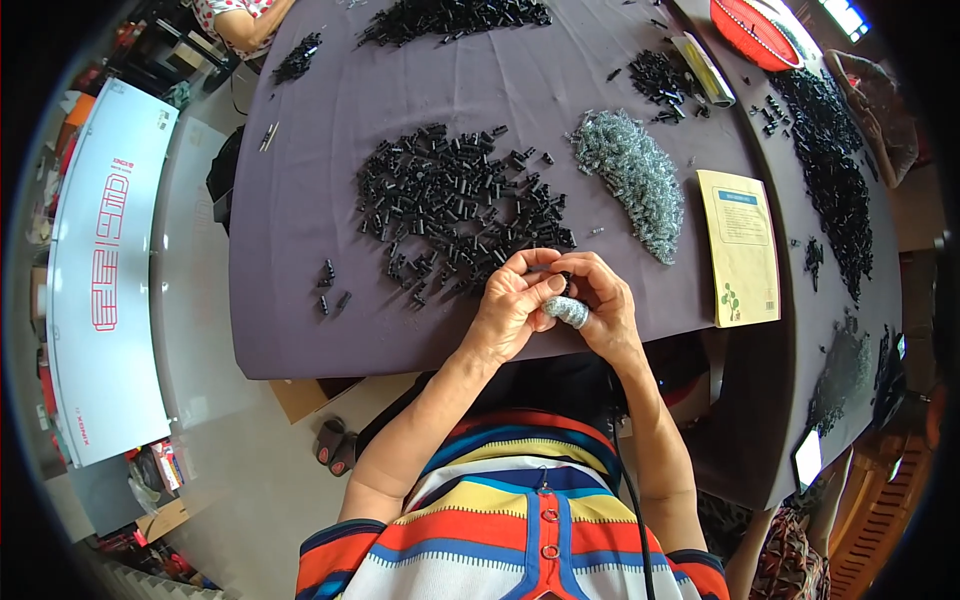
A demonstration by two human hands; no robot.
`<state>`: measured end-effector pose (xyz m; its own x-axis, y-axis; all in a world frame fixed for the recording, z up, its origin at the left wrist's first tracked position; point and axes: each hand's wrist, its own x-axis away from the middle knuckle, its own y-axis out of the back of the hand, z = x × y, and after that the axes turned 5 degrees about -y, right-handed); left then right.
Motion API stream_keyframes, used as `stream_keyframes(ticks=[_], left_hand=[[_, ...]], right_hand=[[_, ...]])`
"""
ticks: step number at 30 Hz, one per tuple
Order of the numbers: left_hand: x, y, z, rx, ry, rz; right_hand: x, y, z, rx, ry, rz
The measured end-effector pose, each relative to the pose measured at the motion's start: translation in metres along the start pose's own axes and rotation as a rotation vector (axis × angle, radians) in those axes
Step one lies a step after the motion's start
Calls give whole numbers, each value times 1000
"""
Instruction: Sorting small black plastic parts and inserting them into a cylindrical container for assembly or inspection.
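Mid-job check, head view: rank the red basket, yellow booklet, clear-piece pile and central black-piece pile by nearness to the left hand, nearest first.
From the left hand:
1. Central black-piece pile: just beyond it, ahead and leftward.
2. Clear-piece pile: ahead, to the right.
3. Yellow booklet: farther right.
4. Red basket: farthest, at the upper right.

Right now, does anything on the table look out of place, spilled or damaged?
Slightly: a few black pieces lie apart from the large black pile, at its lower left, so they look strayed. One clear piece also sits off the clear heap. The pieces are too small to check for damage.
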<state>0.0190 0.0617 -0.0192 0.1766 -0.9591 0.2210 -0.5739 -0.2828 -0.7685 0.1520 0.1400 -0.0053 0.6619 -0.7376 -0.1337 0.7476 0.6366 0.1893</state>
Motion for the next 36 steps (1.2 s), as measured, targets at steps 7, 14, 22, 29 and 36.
stream_keyframes(ticks=[7, 14, 22, 29, 36], left_hand=[[3, 2, 7, 0, -60, 37], [5, 0, 11, -13, -138, -46], [9, 0, 14, -3, -145, -36], [9, 3, 14, -13, -162, -12], [8, 1, 14, -18, -155, -41]], right_hand=[[3, -2, -9, -14, 63, -3], [1, 0, -3, -25, 64, 76], [2, 2, -10, 32, 170, 96], [7, 2, 0, -77, -83, 159], [5, 2, -7, 0, 70, 123]])
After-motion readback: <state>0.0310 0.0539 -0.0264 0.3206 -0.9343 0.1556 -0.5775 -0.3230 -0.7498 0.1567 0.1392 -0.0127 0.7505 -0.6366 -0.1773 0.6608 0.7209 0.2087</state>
